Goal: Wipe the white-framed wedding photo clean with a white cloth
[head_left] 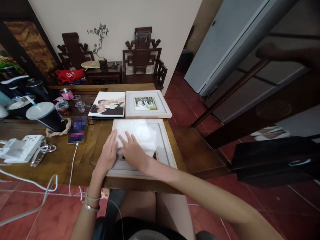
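Observation:
A white picture frame (166, 146) lies flat near the table's front edge. A folded white tissue or cloth (142, 131) covers its upper left part; which of the two I cannot tell. My right hand (132, 151) is spread flat on this white sheet, its palm down over the frame. At the frame's left edge rests my left hand (108, 151), fingers stretched out and touching the sheet's side. The picture inside the frame is mostly hidden under the sheet and my hands. Neither hand is closed round anything.
Behind lie a second framed photo (145, 103) and a photo album or print (108, 104). To the left are a phone (78, 129) on a cable, a lidded cup (46, 115), a power strip (27, 148) and a clear hair clip (42, 151). Wooden chairs stand beyond.

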Tool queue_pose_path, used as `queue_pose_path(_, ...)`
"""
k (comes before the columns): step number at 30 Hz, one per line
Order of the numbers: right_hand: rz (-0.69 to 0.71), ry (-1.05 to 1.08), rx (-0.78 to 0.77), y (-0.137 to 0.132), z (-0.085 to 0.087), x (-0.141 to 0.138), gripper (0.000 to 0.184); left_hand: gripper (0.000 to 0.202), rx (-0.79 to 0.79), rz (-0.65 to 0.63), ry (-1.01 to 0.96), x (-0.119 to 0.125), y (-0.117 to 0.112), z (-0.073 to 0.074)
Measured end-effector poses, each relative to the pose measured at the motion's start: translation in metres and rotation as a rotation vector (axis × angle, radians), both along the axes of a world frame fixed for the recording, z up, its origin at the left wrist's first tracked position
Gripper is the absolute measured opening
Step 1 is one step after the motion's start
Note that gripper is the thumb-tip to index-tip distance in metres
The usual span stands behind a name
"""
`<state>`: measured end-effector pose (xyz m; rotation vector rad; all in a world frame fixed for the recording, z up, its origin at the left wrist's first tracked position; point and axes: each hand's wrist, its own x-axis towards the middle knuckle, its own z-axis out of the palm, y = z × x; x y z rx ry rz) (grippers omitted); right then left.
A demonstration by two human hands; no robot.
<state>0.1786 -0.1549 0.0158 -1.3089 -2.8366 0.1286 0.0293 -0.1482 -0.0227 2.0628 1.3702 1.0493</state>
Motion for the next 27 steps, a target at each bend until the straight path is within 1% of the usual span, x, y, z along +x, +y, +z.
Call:
queue_pose_path(2, 0.091, -0.001, -0.075, -0.027, -0.005, 0.012, 0.027, 0.053, -0.003, 0.011, -0.021, -0.001, 0.001, -0.001)
queue_pose_path(4, 0.142, -0.002, -0.151, -0.051, -0.004, 0.031, 0.029, 0.049, -0.01, 0.004, 0.004, -0.001, 0.002, -0.004)
queue_pose_path(6, 0.128, -0.012, -0.221, -0.067, 0.004, 0.053, 0.035, 0.045, 0.001, -0.012, 0.059, -0.002, 0.004, -0.009)
queue_pose_path(9, 0.044, -0.05, -0.318, -0.074, 0.028, 0.079, 0.04, 0.041, 0.042, -0.025, 0.124, -0.003, 0.007, -0.015)
queue_pose_path(11, -0.002, -0.079, -0.353, -0.073, 0.047, 0.083, 0.04, 0.04, 0.063, -0.024, 0.145, -0.003, 0.008, -0.018)
queue_pose_path(12, -0.015, -0.086, -0.359, -0.071, 0.056, 0.08, 0.039, 0.039, 0.071, -0.022, 0.152, -0.003, 0.009, -0.019)
queue_pose_path(14, -0.028, -0.084, -0.364, -0.067, 0.068, 0.066, 0.038, 0.039, 0.081, -0.02, 0.166, -0.003, 0.01, -0.021)
queue_pose_path(15, -0.025, -0.083, -0.372, -0.065, 0.071, 0.056, 0.037, 0.039, 0.083, -0.02, 0.17, -0.003, 0.01, -0.021)
queue_pose_path(16, -0.012, -0.085, -0.383, -0.063, 0.071, 0.045, 0.037, 0.039, 0.083, -0.021, 0.173, -0.003, 0.01, -0.022)
queue_pose_path(18, 0.026, -0.086, -0.386, -0.059, 0.061, 0.024, 0.038, 0.039, 0.082, -0.022, 0.173, -0.004, 0.011, -0.022)
queue_pose_path(20, 0.051, -0.059, -0.326, -0.057, 0.039, 0.012, 0.037, 0.04, 0.083, -0.024, 0.172, -0.005, 0.011, -0.022)
queue_pose_path(21, 0.061, -0.031, -0.281, -0.058, 0.027, 0.01, 0.036, 0.041, 0.085, -0.025, 0.175, -0.006, 0.012, -0.021)
queue_pose_path(23, 0.079, 0.023, -0.205, -0.06, 0.003, 0.02, 0.034, 0.04, 0.091, -0.023, 0.191, -0.006, 0.012, -0.019)
queue_pose_path(24, 0.085, 0.039, -0.186, -0.063, -0.005, 0.03, 0.033, 0.04, 0.097, -0.021, 0.201, -0.007, 0.011, -0.018)
queue_pose_path(25, 0.081, 0.046, -0.181, -0.066, -0.009, 0.042, 0.033, 0.039, 0.105, -0.019, 0.209, -0.006, 0.011, -0.018)
queue_pose_path(26, 0.065, 0.043, -0.186, -0.069, -0.008, 0.056, 0.034, 0.039, 0.112, -0.018, 0.215, -0.006, 0.011, -0.018)
queue_pose_path(27, 0.034, 0.028, -0.204, -0.072, -0.003, 0.07, 0.035, 0.038, 0.119, -0.016, 0.217, -0.006, 0.011, -0.018)
